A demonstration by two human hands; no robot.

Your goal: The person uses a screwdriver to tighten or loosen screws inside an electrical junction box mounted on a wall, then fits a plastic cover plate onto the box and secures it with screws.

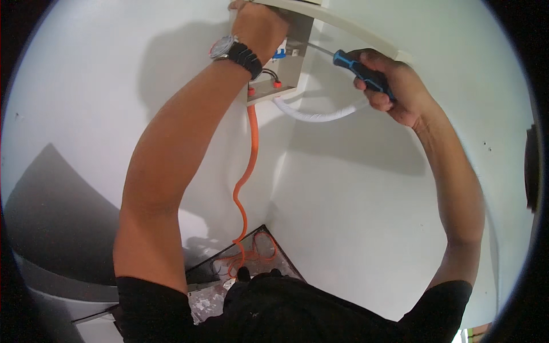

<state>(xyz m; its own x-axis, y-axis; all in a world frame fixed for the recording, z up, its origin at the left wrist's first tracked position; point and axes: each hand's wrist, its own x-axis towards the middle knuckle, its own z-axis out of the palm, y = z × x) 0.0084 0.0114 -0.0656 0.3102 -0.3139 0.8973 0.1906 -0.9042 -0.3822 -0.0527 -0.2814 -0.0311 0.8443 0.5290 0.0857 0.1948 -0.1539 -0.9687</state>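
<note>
My left hand [260,28], wearing a watch on the wrist, is at the upper part of a wall-mounted electrical box [304,63], its fingers mostly hidden. A blue switch-like part [279,53] and dark wires [273,74] show inside, with red fittings [277,84] at the bottom. My right hand [394,88] is closed on a blue-and-black screwdriver [357,68], its shaft pointing left into the box, the tip not clear. An orange corrugated conduit [251,143] hangs from the box, and a white conduit [317,117] curves rightward from its underside.
White walls [349,228] meet in a corner behind the conduits. Loose orange conduit [266,246] lies on the grimy floor [203,300] by my feet. A beige trunking [366,31] runs right from the box. A dark curved surface [63,240] is at lower left, a dark object [530,168] at far right.
</note>
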